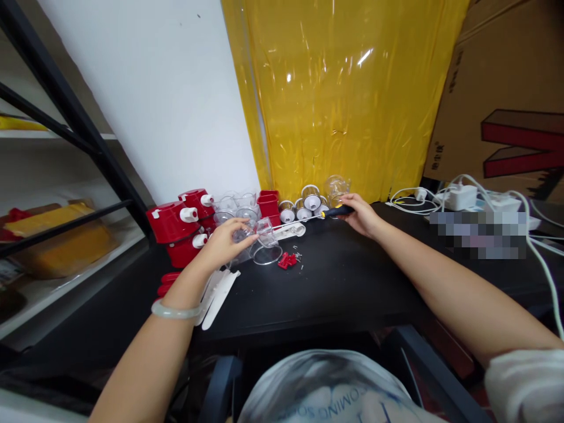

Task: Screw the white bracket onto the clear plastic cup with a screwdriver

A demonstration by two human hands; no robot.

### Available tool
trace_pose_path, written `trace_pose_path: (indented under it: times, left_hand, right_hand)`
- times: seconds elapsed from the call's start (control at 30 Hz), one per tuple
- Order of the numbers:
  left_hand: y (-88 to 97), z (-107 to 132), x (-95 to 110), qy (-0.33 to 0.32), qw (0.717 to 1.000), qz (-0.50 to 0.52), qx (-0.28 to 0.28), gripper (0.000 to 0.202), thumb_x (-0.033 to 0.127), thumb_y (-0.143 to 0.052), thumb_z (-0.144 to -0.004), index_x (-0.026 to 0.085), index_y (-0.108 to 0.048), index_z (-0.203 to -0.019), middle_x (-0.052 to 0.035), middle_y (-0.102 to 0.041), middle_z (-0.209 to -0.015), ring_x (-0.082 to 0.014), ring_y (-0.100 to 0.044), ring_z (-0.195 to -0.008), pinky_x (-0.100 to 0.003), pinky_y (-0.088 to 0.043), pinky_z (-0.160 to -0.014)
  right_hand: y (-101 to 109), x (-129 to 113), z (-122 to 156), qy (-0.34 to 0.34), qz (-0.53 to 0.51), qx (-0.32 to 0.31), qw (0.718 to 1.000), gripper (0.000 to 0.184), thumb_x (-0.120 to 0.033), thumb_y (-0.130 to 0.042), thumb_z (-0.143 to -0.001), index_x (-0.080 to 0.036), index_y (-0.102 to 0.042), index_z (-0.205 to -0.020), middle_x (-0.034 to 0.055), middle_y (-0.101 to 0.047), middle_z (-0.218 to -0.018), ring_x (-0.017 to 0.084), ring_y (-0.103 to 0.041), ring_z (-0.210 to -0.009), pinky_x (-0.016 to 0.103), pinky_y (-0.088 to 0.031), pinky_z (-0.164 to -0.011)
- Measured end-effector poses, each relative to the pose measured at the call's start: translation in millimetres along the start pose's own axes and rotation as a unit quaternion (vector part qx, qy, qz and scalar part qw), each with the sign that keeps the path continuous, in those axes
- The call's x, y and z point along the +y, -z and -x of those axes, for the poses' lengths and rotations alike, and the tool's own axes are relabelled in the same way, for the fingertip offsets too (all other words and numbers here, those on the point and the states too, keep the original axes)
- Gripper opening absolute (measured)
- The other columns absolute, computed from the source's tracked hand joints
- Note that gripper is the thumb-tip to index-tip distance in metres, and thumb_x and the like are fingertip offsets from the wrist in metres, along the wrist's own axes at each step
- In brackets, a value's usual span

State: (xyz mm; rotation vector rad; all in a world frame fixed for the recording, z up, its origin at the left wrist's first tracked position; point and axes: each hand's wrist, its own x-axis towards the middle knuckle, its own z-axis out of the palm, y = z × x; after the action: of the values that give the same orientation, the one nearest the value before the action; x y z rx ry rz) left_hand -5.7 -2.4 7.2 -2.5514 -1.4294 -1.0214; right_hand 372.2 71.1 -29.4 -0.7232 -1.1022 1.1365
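Observation:
My left hand (pixel 224 241) is closed on a clear plastic cup (pixel 267 232) that lies tilted on the black table (pixel 343 282), just above a clear ring-shaped lid (pixel 267 254). My right hand (pixel 361 214) grips the black and yellow handle of a screwdriver (pixel 335 211), its thin shaft pointing left toward the clear cup. Small red plastic pieces (pixel 286 259) and tiny screws lie on the table between the hands. White flat plastic parts (pixel 220 291) rest under my left wrist.
Red plastic housings (pixel 176 223) with white knobs are stacked at the left. Several clear and metal-rimmed cups (pixel 311 200) stand along the yellow plastic sheet (pixel 343 88). White chargers and cables (pixel 462 197) lie at the right. A shelf rack (pixel 66 235) stands left.

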Motion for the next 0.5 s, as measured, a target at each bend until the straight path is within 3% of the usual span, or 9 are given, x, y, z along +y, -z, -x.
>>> trace_pose_path:
  times: [0.1,0.2,0.33,0.5]
  left_hand:
    - [-0.3,0.0,-0.4,-0.001,1.0,0.004,0.002,0.047,0.066,-0.064,-0.086,0.02,-0.07,-0.095,-0.0135,-0.066,-0.129,-0.0326,-0.063,-0.117,-0.049,-0.049,-0.103]
    - [-1.1,0.2,-2.1,-0.002,1.0,0.006,0.003,0.044,0.063,-0.065,-0.086,0.02,-0.069,-0.094,-0.0135,-0.066,-0.129,-0.0321,-0.063,-0.117,-0.049,-0.048,-0.103]
    - [-1.8,0.1,-4.1,-0.01,1.0,0.005,0.009,0.043,0.062,-0.065,-0.087,0.02,-0.068,-0.091,-0.0133,-0.066,-0.128,-0.0317,-0.064,-0.116,-0.048,-0.048,-0.104]
    - [-1.9,-0.4,-5.6,-0.015,1.0,0.003,0.008,0.041,0.06,-0.066,-0.087,0.019,-0.069,-0.093,-0.0133,-0.067,-0.127,-0.0312,-0.064,-0.116,-0.047,-0.048,-0.103]
  right_hand:
    - [3.2,5.7,-5.5,-0.007,0.104,0.021,0.994,0.039,-0.056,-0.071,-0.078,-0.024,-0.049,-0.086,-0.0039,-0.055,-0.064,0.012,-0.054,-0.052,0.024,-0.042,-0.046]
    - [5.0,8.6,-7.9,0.007,0.163,0.028,0.986,0.044,-0.06,-0.073,-0.075,-0.024,-0.051,-0.088,-0.0045,-0.054,-0.058,0.01,-0.047,-0.045,0.022,-0.033,-0.041]
    - [2.1,4.4,-4.0,-0.008,0.041,0.023,0.999,0.041,-0.038,-0.083,-0.063,-0.024,-0.054,-0.088,-0.004,-0.059,-0.071,0.01,-0.053,-0.058,0.021,-0.039,-0.049]
    - [0.8,-2.4,2.3,-0.034,-0.063,-0.016,0.997,0.045,-0.015,-0.076,-0.051,-0.026,-0.059,-0.09,-0.0037,-0.061,-0.079,0.013,-0.057,-0.076,0.025,-0.047,-0.062]
